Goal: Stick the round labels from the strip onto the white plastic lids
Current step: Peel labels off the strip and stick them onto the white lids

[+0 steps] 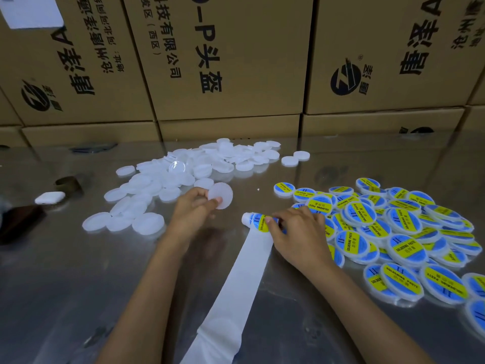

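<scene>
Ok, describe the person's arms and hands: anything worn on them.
Both forearms are bare as far as the picture shows: no sleeves, gloves or watch in view. The left hand and the right hand show no rings or bands on the visible fingers. The nails look short and unpainted. The upper arms are out of frame.

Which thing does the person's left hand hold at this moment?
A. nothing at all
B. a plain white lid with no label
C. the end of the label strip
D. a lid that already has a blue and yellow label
B: the left hand pinches a plain white lid with no label on it, raised above the table, while the right hand is on the label strip.
</scene>
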Tool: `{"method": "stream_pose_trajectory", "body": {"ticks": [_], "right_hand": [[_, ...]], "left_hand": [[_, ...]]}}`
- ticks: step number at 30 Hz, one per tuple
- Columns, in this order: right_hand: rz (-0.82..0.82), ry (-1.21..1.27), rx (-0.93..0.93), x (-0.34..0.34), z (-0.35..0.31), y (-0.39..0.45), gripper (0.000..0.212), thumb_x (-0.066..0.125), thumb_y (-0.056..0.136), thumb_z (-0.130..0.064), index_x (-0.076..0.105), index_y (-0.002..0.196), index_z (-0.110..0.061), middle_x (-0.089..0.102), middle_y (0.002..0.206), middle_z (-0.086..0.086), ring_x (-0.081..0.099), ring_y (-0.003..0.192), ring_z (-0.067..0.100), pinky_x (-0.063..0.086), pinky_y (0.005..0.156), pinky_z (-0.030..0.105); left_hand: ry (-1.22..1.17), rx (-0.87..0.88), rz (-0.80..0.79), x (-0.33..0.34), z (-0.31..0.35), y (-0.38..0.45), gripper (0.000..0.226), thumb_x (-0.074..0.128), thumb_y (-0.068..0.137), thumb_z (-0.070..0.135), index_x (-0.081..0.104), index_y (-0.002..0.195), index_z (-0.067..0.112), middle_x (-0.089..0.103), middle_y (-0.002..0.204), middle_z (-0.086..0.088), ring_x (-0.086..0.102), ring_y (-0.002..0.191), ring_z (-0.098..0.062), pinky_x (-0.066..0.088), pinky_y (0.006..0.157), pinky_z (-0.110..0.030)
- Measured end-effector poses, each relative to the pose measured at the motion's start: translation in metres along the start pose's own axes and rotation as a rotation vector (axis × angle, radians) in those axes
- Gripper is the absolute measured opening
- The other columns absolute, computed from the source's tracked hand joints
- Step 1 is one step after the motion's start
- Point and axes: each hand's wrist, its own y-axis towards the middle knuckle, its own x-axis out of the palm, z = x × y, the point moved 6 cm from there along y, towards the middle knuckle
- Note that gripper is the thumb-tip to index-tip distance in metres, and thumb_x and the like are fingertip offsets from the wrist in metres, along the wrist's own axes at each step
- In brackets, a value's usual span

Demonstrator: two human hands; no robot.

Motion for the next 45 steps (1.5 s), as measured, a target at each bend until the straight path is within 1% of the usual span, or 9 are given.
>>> {"method": "stream_pose_trajectory", "body": {"ticks": [3, 6, 11, 20, 25, 30, 33, 36, 45], "right_hand": [[0.004, 0.109, -0.025, -0.001, -0.003, -0.001, 0.023, 0.055, 0.095, -0.043, 0.068, 0.109, -0.032, 0.066, 0.094, -0.011, 0.052, 0.107, 0.017, 0.021, 0.090, 0.033], [0.027, 0.162, -0.070, -0.005, -0.007, -0.002, 0.023, 0.062, 0.092, -0.038, 0.068, 0.112, -0.032, 0.066, 0.096, -0.012, 0.054, 0.105, 0.017, 0.026, 0.091, 0.035], [0.046, 0.194, -0.096, -0.010, -0.011, -0.001, 0.022, 0.066, 0.088, -0.030, 0.070, 0.110, -0.033, 0.068, 0.093, -0.011, 0.056, 0.100, 0.018, 0.033, 0.089, 0.037], [0.081, 0.271, -0.210, -0.016, -0.017, -0.002, 0.024, 0.069, 0.084, -0.016, 0.073, 0.104, -0.030, 0.070, 0.104, -0.014, 0.057, 0.107, 0.016, 0.041, 0.093, 0.038], [0.161, 0.393, -0.325, -0.025, -0.025, -0.004, 0.020, 0.069, 0.080, -0.006, 0.072, 0.095, -0.020, 0.069, 0.103, -0.009, 0.056, 0.103, 0.016, 0.044, 0.090, 0.030], [0.118, 0.817, -0.124, -0.031, -0.022, -0.002, 0.023, 0.066, 0.085, 0.001, 0.062, 0.084, -0.021, 0.066, 0.086, -0.012, 0.062, 0.084, 0.008, 0.049, 0.077, 0.018], [0.091, 0.998, 0.011, -0.033, -0.014, 0.002, 0.026, 0.062, 0.088, 0.006, 0.058, 0.085, -0.020, 0.064, 0.079, -0.018, 0.061, 0.074, 0.004, 0.050, 0.070, 0.016], [0.096, 1.153, 0.118, -0.037, -0.007, 0.003, 0.021, 0.059, 0.090, 0.007, 0.058, 0.089, -0.014, 0.066, 0.084, -0.007, 0.063, 0.075, 0.003, 0.049, 0.068, 0.013], [0.055, 1.235, 0.137, -0.043, -0.010, 0.002, 0.022, 0.072, 0.082, 0.005, 0.061, 0.091, -0.012, 0.069, 0.092, 0.004, 0.069, 0.078, 0.010, 0.056, 0.071, 0.023]], "left_hand": [[-0.136, 0.014, -0.088, 0.013, 0.009, -0.008, 0.010, 0.068, 0.094, 0.012, 0.063, 0.101, 0.006, 0.078, 0.087, 0.003, 0.074, 0.079, -0.012, 0.057, 0.068, -0.020], [-0.274, 0.024, -0.200, 0.026, 0.016, -0.014, 0.021, 0.063, 0.097, 0.013, 0.060, 0.112, -0.001, 0.076, 0.106, -0.010, 0.075, 0.097, -0.022, 0.060, 0.080, -0.026], [-0.376, 0.013, -0.342, 0.051, 0.023, -0.026, 0.027, 0.054, 0.103, 0.014, 0.051, 0.123, -0.003, 0.075, 0.109, -0.016, 0.072, 0.105, -0.028, 0.059, 0.089, -0.033], [-0.344, 0.005, -0.366, 0.065, 0.022, -0.031, 0.023, 0.049, 0.105, 0.015, 0.051, 0.124, 0.002, 0.076, 0.106, -0.016, 0.074, 0.100, -0.027, 0.060, 0.082, -0.027], [-0.329, -0.008, -0.357, 0.066, 0.018, -0.032, 0.019, 0.049, 0.105, 0.014, 0.052, 0.121, 0.004, 0.078, 0.101, -0.010, 0.075, 0.094, -0.024, 0.058, 0.073, -0.022], [-0.317, 0.019, -0.292, 0.064, 0.017, -0.031, 0.022, 0.050, 0.103, 0.006, 0.055, 0.120, 0.018, 0.074, 0.111, -0.013, 0.076, 0.083, -0.016, 0.057, 0.065, -0.020], [-0.434, -0.016, -0.325, 0.064, 0.018, -0.031, 0.043, 0.044, 0.103, -0.001, 0.049, 0.137, 0.025, 0.072, 0.116, -0.017, 0.075, 0.094, -0.031, 0.061, 0.075, -0.030], [-0.498, -0.050, -0.353, 0.064, 0.021, -0.031, 0.048, 0.040, 0.101, -0.006, 0.053, 0.138, 0.021, 0.072, 0.117, -0.018, 0.073, 0.099, -0.036, 0.060, 0.087, -0.037], [-0.726, -0.212, -0.570, 0.087, 0.030, -0.052, 0.040, 0.049, 0.094, 0.017, 0.062, 0.131, 0.008, 0.064, 0.131, -0.021, 0.065, 0.118, -0.036, 0.058, 0.091, -0.044]]}}
